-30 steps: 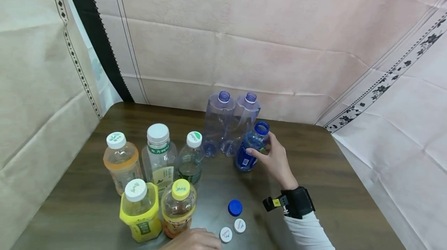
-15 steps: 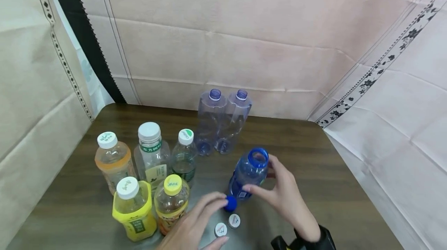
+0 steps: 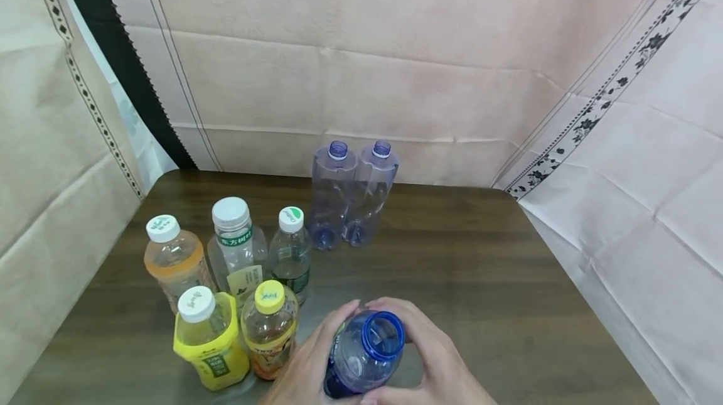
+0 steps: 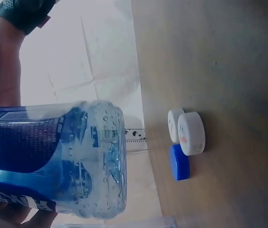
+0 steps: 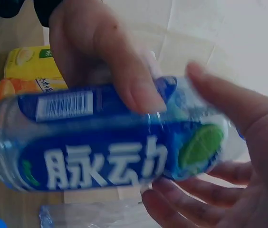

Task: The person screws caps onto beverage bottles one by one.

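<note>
An uncapped blue drink bottle (image 3: 357, 358) is tilted between both hands at the near middle of the table, its open mouth facing up and right. My left hand (image 3: 313, 361) grips the body; its thumb presses the label in the right wrist view. On the other side my right hand (image 3: 437, 361) curves its thumb and fingers loosely round the shoulder, with a gap at the palm. In the left wrist view the bottle's base points at the table, and a blue cap (image 4: 180, 163) and two white caps (image 4: 192, 134) lie there. The hands hide these caps in the head view.
Two uncapped clear bottles (image 3: 353, 198) stand at the table's back. Capped bottles are grouped on the left: an orange-banded one (image 3: 179, 260), a large white-capped one (image 3: 237, 251), a small green-labelled one (image 3: 290, 254), a yellow-wrapped one (image 3: 211, 342) and a yellow-capped one (image 3: 270, 329).
My right hand has brought the blue bottle from the back toward the near middle and tilted it. My left hand has come up from the near edge, past the blue cap, and taken hold of the bottle.
</note>
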`<state>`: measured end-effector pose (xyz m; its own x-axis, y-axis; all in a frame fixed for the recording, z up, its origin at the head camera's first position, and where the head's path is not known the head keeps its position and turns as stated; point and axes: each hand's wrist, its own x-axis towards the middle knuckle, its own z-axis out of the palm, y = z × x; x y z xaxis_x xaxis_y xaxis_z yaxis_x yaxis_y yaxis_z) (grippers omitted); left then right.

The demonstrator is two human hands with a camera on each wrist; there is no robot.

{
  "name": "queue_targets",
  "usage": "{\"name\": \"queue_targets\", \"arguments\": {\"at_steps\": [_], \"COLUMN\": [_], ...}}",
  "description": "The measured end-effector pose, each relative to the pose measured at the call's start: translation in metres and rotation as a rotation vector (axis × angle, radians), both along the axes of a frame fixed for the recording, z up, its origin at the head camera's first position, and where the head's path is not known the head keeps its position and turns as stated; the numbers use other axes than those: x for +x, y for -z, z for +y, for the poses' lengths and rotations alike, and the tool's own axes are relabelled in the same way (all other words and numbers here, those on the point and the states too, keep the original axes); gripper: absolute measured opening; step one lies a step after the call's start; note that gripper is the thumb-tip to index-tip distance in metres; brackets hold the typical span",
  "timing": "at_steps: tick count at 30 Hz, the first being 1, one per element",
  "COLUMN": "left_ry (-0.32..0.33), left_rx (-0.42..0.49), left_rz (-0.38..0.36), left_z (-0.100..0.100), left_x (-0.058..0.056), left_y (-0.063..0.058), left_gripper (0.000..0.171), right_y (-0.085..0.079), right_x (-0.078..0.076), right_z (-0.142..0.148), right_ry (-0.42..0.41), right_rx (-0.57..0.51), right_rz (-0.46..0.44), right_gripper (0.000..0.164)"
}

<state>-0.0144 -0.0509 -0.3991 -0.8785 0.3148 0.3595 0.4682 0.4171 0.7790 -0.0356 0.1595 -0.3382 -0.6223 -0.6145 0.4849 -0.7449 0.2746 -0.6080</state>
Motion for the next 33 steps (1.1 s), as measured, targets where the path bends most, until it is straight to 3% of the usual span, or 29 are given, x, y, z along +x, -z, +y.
{"name": "queue_targets", "arguments": {"at_steps": [2,4,7,10,14,17,20,33], "left_ry": [-0.003,0.002,0.03,0.08,0.126,0.119,0.096,0.09], "left_rx": [0.02,0.02,-0.01,-0.023,-0.016,-0.023,-0.024,-0.003], "left_rz": [-0.091,-0.105,-0.082,-0.075,-0.061,-0.032,-0.056,0.033], "left_z": [-0.003,-0.007,-0.017,-0.026,-0.031,-0.032,-0.032,-0.033], "left_x": [0.003,0.004,0.005,0.006,0.008,0.01,0.011,0.009], "left_y": [-0.002,-0.003,-0.001,0.003,0.007,0.008,0.006,0.012], "left_gripper": [0.093,0.092,0.092,0.092,0.09,0.09,0.09,0.086], "right_y": [0.001,0.004,0.014,0.032,0.062,0.081,0.089,0.1], "right_x": [-0.008,-0.02,-0.042,-0.063,-0.082,-0.086,-0.085,-0.084], "right_z": [0.004,0.01,0.018,0.018,0.009,0.0,-0.007,-0.02], "right_ry": [-0.047,-0.055,0.065,0.227,0.285,0.283,0.295,0.306], "right_rx": [-0.06,-0.114,-0.11,0.052,0.365,0.547,0.638,0.668], "right_rz": [0.012,-0.023,-0.078,-0.173,-0.302,-0.254,-0.16,-0.195], "right_gripper": [0.073,0.062,0.044,0.036,0.045,0.046,0.041,0.032]}}
